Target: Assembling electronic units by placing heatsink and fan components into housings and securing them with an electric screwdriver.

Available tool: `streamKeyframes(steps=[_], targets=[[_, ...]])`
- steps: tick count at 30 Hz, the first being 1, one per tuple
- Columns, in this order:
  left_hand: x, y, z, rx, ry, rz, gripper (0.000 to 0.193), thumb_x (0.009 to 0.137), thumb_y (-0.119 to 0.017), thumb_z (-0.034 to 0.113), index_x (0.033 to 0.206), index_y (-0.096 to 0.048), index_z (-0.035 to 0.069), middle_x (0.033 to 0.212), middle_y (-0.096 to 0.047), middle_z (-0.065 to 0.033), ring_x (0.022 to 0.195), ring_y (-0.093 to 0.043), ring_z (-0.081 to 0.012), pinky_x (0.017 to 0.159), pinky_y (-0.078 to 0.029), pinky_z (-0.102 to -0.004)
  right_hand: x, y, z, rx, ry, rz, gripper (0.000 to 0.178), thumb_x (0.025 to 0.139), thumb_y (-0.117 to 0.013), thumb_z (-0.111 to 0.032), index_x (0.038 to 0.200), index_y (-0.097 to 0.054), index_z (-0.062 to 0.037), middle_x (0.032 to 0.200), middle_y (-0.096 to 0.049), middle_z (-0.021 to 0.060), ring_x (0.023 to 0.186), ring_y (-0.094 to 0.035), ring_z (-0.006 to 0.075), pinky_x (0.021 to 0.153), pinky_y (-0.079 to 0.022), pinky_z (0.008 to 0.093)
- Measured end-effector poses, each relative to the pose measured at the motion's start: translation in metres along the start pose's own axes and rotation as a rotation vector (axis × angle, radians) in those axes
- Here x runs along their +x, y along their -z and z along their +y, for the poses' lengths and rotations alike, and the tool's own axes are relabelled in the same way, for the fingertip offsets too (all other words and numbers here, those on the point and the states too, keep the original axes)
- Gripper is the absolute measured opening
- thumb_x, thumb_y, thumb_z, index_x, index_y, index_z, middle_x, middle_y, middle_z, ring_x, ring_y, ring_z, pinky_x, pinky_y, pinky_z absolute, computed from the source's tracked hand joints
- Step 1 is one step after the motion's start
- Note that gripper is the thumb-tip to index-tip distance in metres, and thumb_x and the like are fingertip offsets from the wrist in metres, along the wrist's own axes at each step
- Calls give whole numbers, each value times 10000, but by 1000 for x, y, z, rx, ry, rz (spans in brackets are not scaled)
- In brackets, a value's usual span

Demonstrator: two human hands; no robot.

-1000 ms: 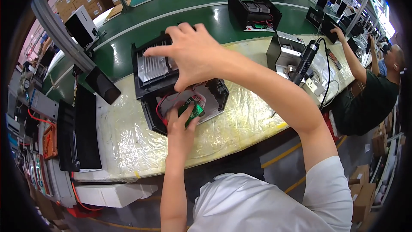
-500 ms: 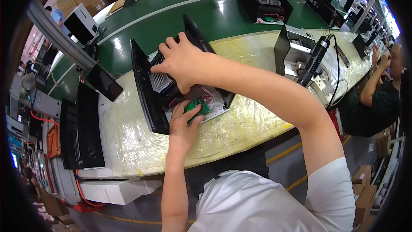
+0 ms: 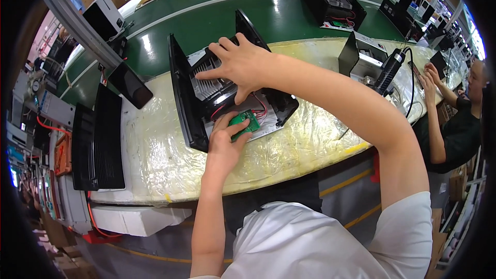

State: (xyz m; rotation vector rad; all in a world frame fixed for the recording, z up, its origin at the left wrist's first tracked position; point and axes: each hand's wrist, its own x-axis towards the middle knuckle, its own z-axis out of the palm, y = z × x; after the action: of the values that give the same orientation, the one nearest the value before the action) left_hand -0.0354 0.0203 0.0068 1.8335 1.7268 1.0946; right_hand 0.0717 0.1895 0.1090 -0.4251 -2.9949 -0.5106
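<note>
My left hand [image 3: 223, 139] grips a small green circuit board [image 3: 249, 124] by its edge, fingers on one side and thumb on the other. Thin red wires run from the board into an open black housing [image 3: 181, 93] with two tall side walls, standing on the wrapped bench. My right hand [image 3: 240, 67] is spread wide over that housing, above its ribbed grey metal part [image 3: 212, 87], with nothing held in it. Whether its fingertips touch the housing I cannot tell.
Two black panels [image 3: 109, 144] and a dark flat screen [image 3: 130, 86] stand at the left. To the right are an open metal case [image 3: 356, 57] and a corded black electric screwdriver [image 3: 390, 71]. Beyond the bench, a green conveyor [image 3: 206, 26] carries another black housing [image 3: 333, 8]. A co-worker [image 3: 454, 119] sits at the right.
My view has shifted slightly. My right hand sits a little higher off the housing, and more of the ribbed part shows. The left hand keeps the circuit board. The co-worker's hands have come down.
</note>
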Motion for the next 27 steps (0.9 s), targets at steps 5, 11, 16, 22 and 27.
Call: streamKeyframes(steps=[5,11,16,22,27], targets=[[-3,-2,-5,-46,14,11,343,782,-800,52,1118,-750,13,1268,-631,-212,1188,-580,-386,1026,-456,-410,7,7,0,-22,22,-37,1035,543,-885,-496,1489,-472,-418,1369,-493,223,1234,-491,368,877,-460,511],[-11,-11,-13,-8,20,4,353,776,-816,74,1125,-762,57,1289,-643,-178,1203,-600,-349,1024,-470,-382,0,26,-21,-93,-39,-100,967,518,-895,-445,1422,-557,-390,1295,-542,207,1153,-545,370,858,-468,501],[-11,-7,-17,-67,29,-8,344,774,-815,78,1115,-767,68,1282,-645,-173,1196,-606,-336,1025,-474,-376,2,17,-25,-77,-102,-98,940,522,-885,-426,1407,-579,-360,1249,-563,188,1153,-544,364,847,-460,501],[-9,-6,-9,-97,21,-71,363,751,-824,64,1110,-769,70,1289,-645,-168,1200,-615,-333,1034,-479,-378,-17,24,-17,-22,-205,-194,948,499,-863,-442,1402,-595,-334,1266,-562,179,1182,-525,357,880,-442,516],[-6,-12,-1,-101,14,-85,360,738,-828,53,1094,-771,55,1281,-652,-170,1200,-616,-338,1034,-479,-384,-10,12,-1,-5,-244,-291,962,505,-862,-474,1413,-587,-320,1279,-556,172,1217,-505,362,945,-407,542]])
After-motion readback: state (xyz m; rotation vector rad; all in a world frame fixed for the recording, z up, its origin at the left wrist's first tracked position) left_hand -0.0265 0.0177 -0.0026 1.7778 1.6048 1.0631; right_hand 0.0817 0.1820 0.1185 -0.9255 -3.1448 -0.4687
